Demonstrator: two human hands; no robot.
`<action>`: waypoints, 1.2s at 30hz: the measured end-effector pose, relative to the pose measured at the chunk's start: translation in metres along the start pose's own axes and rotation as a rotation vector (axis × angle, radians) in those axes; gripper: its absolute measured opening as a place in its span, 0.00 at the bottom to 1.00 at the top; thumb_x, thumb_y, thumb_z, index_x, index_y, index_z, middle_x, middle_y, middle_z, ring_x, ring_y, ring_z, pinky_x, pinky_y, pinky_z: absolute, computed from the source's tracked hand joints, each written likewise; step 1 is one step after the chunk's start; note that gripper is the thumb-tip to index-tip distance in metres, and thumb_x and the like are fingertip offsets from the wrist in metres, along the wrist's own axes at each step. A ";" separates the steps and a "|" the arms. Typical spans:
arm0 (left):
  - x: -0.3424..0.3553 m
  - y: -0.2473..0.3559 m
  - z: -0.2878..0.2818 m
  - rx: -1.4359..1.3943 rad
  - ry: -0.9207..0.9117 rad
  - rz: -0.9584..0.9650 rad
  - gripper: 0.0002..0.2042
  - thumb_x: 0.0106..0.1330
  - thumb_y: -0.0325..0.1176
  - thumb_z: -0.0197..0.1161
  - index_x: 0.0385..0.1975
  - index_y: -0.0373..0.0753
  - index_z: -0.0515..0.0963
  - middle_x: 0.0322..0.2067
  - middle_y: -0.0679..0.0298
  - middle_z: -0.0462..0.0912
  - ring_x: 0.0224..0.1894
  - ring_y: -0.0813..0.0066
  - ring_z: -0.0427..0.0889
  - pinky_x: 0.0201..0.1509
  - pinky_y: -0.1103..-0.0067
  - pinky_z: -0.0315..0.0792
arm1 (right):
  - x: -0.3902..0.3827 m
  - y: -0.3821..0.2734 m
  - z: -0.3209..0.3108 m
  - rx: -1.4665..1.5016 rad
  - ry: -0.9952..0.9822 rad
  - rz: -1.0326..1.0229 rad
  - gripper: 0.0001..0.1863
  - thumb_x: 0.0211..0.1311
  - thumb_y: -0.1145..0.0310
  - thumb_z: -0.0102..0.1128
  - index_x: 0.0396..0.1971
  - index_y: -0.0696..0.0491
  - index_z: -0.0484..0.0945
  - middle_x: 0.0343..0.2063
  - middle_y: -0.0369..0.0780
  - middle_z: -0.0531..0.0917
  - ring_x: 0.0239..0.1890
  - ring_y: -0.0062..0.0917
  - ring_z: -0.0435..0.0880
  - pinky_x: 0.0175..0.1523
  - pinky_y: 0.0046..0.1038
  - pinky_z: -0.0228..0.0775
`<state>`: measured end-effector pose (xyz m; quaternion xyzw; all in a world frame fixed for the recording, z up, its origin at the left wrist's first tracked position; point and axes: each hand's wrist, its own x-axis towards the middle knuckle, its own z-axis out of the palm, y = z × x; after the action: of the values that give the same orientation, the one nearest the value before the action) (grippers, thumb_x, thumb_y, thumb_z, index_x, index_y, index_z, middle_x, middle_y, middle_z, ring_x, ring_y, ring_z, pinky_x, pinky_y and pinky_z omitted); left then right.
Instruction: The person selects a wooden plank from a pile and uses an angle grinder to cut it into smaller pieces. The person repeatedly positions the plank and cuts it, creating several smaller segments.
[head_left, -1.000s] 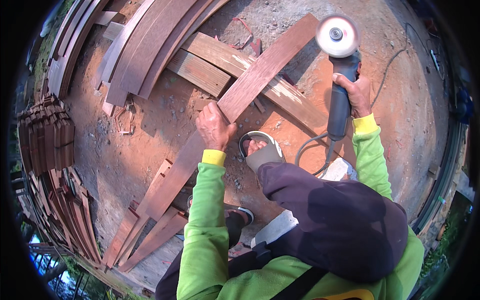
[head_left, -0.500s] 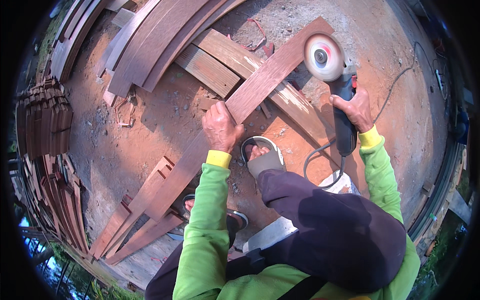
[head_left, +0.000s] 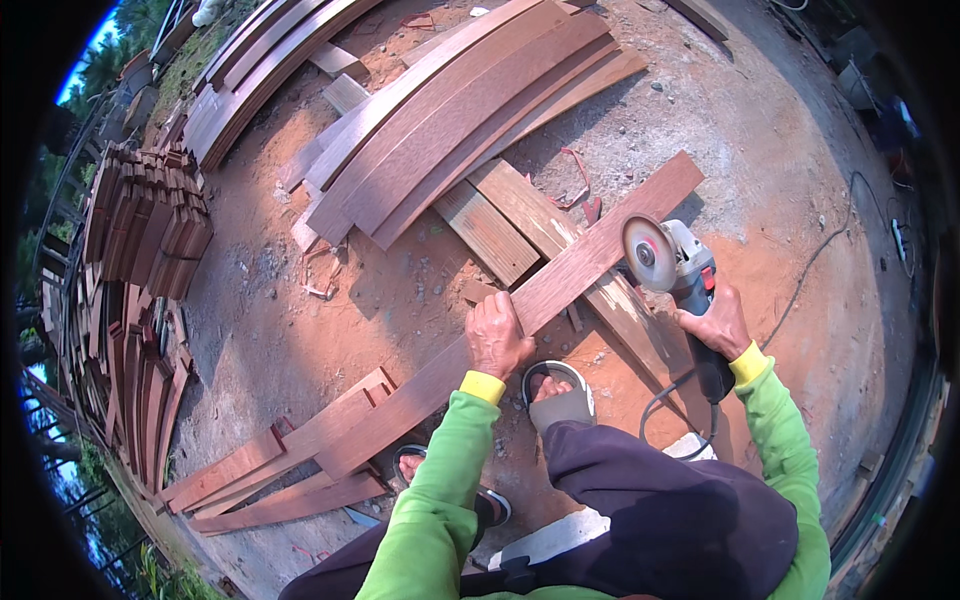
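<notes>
A long reddish-brown plank (head_left: 590, 255) slants across the middle, its far part resting over a wooden beam (head_left: 625, 315). My left hand (head_left: 496, 335) presses closed over the plank, gripping its edge. In my right hand (head_left: 722, 322) is an angle grinder (head_left: 690, 270), held by its dark body with fingers wrapped round it. The grinder's round disc (head_left: 648, 254) looks blurred and is close to the plank's right edge; I cannot tell whether it touches. Near my left hand, my sandalled foot (head_left: 550, 385) is on the ground beside the plank.
A stack of long boards (head_left: 470, 110) lies beyond the plank. Bundled short pieces (head_left: 150, 220) stand at the far left. Loose offcuts (head_left: 270, 470) lie under the plank's near end. The grinder's cord (head_left: 655, 400) loops near my leg; a cable (head_left: 800, 270) runs along the right.
The view has shifted, so the scene sits lower and further right, with more of the far boards showing. The grinder is turned more, its disc seen at a slant. Both hands keep their holds.
</notes>
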<state>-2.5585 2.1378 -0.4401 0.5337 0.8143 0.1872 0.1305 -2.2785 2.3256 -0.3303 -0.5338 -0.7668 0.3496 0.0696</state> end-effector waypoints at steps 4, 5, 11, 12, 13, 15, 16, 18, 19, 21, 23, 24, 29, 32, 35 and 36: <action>0.000 0.003 -0.001 0.013 -0.046 -0.026 0.30 0.33 0.36 0.74 0.39 0.37 0.68 0.34 0.55 0.73 0.40 0.54 0.76 0.45 0.64 0.68 | 0.000 0.001 -0.001 0.008 -0.007 -0.072 0.34 0.37 0.62 0.71 0.44 0.67 0.72 0.32 0.53 0.83 0.38 0.42 0.85 0.46 0.36 0.76; 0.001 0.004 -0.002 0.027 -0.051 -0.024 0.30 0.33 0.36 0.74 0.40 0.37 0.68 0.35 0.55 0.73 0.41 0.55 0.76 0.45 0.64 0.68 | 0.000 0.000 -0.001 -0.014 -0.004 -0.066 0.34 0.37 0.62 0.71 0.44 0.67 0.72 0.33 0.53 0.83 0.38 0.43 0.85 0.47 0.36 0.76; 0.005 0.017 -0.008 0.107 -0.050 -0.046 0.32 0.35 0.41 0.77 0.41 0.39 0.68 0.37 0.57 0.74 0.42 0.57 0.77 0.45 0.65 0.69 | -0.002 0.004 0.001 -0.083 -0.019 -0.051 0.35 0.37 0.61 0.72 0.43 0.70 0.70 0.32 0.57 0.82 0.36 0.48 0.84 0.44 0.39 0.76; 0.006 0.016 -0.006 0.106 -0.061 -0.050 0.32 0.35 0.42 0.77 0.40 0.39 0.68 0.36 0.57 0.74 0.42 0.57 0.77 0.45 0.66 0.69 | -0.002 0.003 0.000 -0.070 -0.021 -0.054 0.35 0.37 0.61 0.72 0.42 0.70 0.70 0.31 0.58 0.82 0.36 0.48 0.84 0.44 0.39 0.76; 0.006 0.013 -0.004 0.105 -0.074 -0.056 0.32 0.35 0.42 0.77 0.40 0.39 0.68 0.36 0.57 0.74 0.41 0.57 0.78 0.45 0.66 0.70 | -0.001 0.001 0.000 -0.057 -0.026 -0.058 0.35 0.37 0.61 0.72 0.42 0.70 0.70 0.31 0.58 0.81 0.35 0.48 0.84 0.43 0.39 0.76; 0.005 0.009 -0.003 0.107 -0.080 -0.058 0.31 0.35 0.43 0.77 0.38 0.39 0.68 0.35 0.57 0.75 0.40 0.57 0.78 0.45 0.66 0.72 | -0.002 -0.003 0.000 -0.067 -0.045 -0.049 0.35 0.37 0.61 0.72 0.42 0.71 0.70 0.31 0.58 0.81 0.35 0.49 0.84 0.43 0.40 0.76; 0.005 0.010 -0.003 0.106 -0.075 -0.052 0.31 0.35 0.43 0.77 0.38 0.39 0.68 0.35 0.57 0.75 0.39 0.57 0.79 0.44 0.67 0.72 | -0.003 -0.003 -0.002 -0.094 -0.057 -0.034 0.35 0.37 0.61 0.72 0.42 0.71 0.70 0.31 0.59 0.81 0.35 0.49 0.84 0.43 0.40 0.76; 0.007 0.012 -0.002 0.119 -0.054 -0.061 0.29 0.35 0.42 0.77 0.36 0.39 0.68 0.33 0.57 0.75 0.37 0.57 0.79 0.43 0.67 0.73 | -0.001 -0.002 -0.004 -0.128 -0.054 -0.047 0.36 0.37 0.61 0.72 0.43 0.71 0.69 0.31 0.59 0.81 0.36 0.49 0.84 0.43 0.39 0.76; 0.009 0.013 -0.002 0.123 -0.045 -0.059 0.29 0.35 0.41 0.77 0.36 0.39 0.68 0.33 0.57 0.75 0.37 0.57 0.79 0.43 0.67 0.73 | 0.001 0.003 -0.001 -0.136 -0.045 -0.068 0.36 0.37 0.61 0.72 0.43 0.72 0.69 0.31 0.59 0.81 0.36 0.49 0.85 0.43 0.39 0.76; 0.007 0.012 -0.001 0.126 -0.059 -0.066 0.29 0.35 0.41 0.77 0.36 0.39 0.68 0.33 0.57 0.75 0.37 0.57 0.80 0.42 0.67 0.74 | 0.000 0.002 0.002 -0.114 -0.049 -0.087 0.37 0.38 0.62 0.71 0.45 0.72 0.69 0.32 0.58 0.81 0.36 0.49 0.85 0.44 0.39 0.77; 0.005 0.008 0.001 0.122 -0.047 -0.070 0.29 0.35 0.41 0.77 0.35 0.39 0.68 0.33 0.57 0.75 0.37 0.57 0.79 0.42 0.67 0.74 | 0.002 -0.005 0.002 -0.126 -0.097 -0.047 0.37 0.38 0.62 0.71 0.47 0.70 0.69 0.33 0.57 0.82 0.37 0.48 0.85 0.45 0.39 0.76; 0.004 0.010 0.001 0.096 -0.052 -0.069 0.28 0.35 0.40 0.76 0.35 0.38 0.68 0.33 0.56 0.76 0.37 0.54 0.80 0.42 0.65 0.74 | 0.000 -0.003 0.001 -0.132 -0.095 -0.058 0.37 0.38 0.62 0.71 0.47 0.70 0.69 0.33 0.57 0.82 0.37 0.47 0.84 0.45 0.39 0.76; 0.008 0.011 0.002 0.140 -0.034 -0.058 0.29 0.35 0.42 0.77 0.35 0.39 0.69 0.32 0.57 0.76 0.36 0.57 0.80 0.40 0.67 0.75 | 0.004 -0.001 0.001 -0.145 -0.089 -0.106 0.34 0.39 0.63 0.71 0.46 0.67 0.70 0.32 0.56 0.82 0.37 0.45 0.85 0.45 0.38 0.76; 0.007 0.011 0.002 0.147 -0.023 -0.051 0.28 0.35 0.41 0.76 0.35 0.39 0.69 0.32 0.57 0.76 0.36 0.58 0.81 0.40 0.68 0.76 | 0.005 0.004 0.003 -0.152 -0.082 -0.123 0.34 0.39 0.63 0.71 0.45 0.67 0.71 0.31 0.56 0.82 0.35 0.45 0.85 0.43 0.37 0.76; 0.008 0.011 0.003 0.153 -0.032 -0.062 0.28 0.35 0.41 0.76 0.35 0.39 0.69 0.32 0.57 0.77 0.36 0.58 0.81 0.40 0.68 0.76 | 0.007 0.006 0.004 -0.174 -0.085 -0.154 0.34 0.39 0.63 0.71 0.46 0.67 0.71 0.31 0.56 0.82 0.35 0.45 0.85 0.43 0.38 0.76; 0.007 0.011 0.003 0.155 -0.035 -0.064 0.28 0.35 0.41 0.76 0.35 0.39 0.69 0.32 0.57 0.77 0.36 0.58 0.81 0.40 0.68 0.76 | 0.007 0.005 0.004 -0.173 -0.092 -0.166 0.34 0.39 0.63 0.71 0.46 0.68 0.71 0.31 0.56 0.82 0.35 0.46 0.85 0.43 0.38 0.77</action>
<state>-2.5510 2.1492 -0.4384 0.5189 0.8407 0.1101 0.1090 -2.2797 2.3302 -0.3381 -0.4560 -0.8379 0.2993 0.0168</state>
